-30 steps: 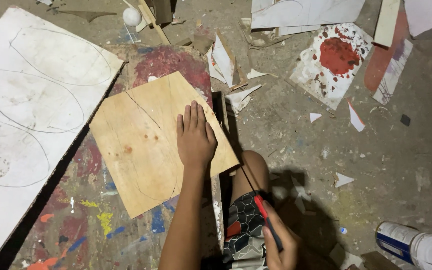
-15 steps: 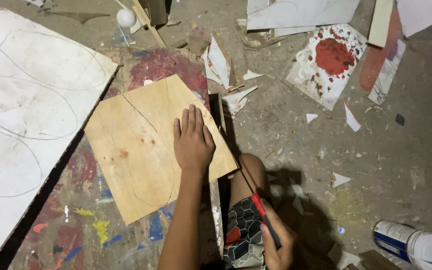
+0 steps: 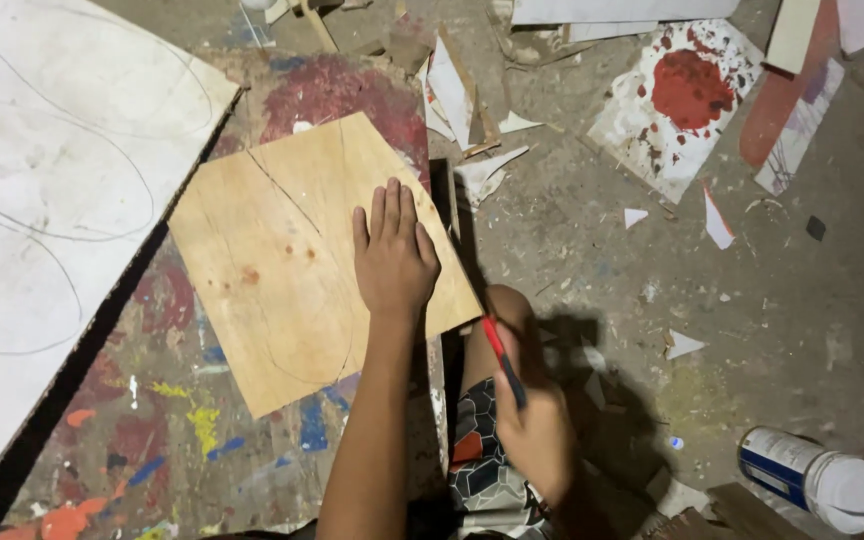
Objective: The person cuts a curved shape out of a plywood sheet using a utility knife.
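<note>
Gripping a red-and-black handled cutting tool (image 3: 504, 362), the right hand (image 3: 537, 440) sits nearest, fingers closed round the handle, over the person's patterned shorts (image 3: 482, 470) and bent knee. Tool's red end points far-left, meeting the near-right edge of the plywood sheet (image 3: 302, 250); the blade itself is too small to make out. Near right on the floor: a white-capped can (image 3: 817, 482) lying on its side. Left hand (image 3: 392, 255) lies open and flat, palm down, fingers together, pressing on the right part of the plywood sheet. Sheet is light brown, roughly square, turned at an angle, with thin dark curved lines drawn across it. It rests on a paint-spattered board (image 3: 172, 430). To the left, a large white panel (image 3: 42, 180) with pencilled curves, just beside the plywood. Farther right, on the dusty floor (image 3: 752, 300): scattered white scraps and a white card with a red paint blot (image 3: 687, 95).
</note>
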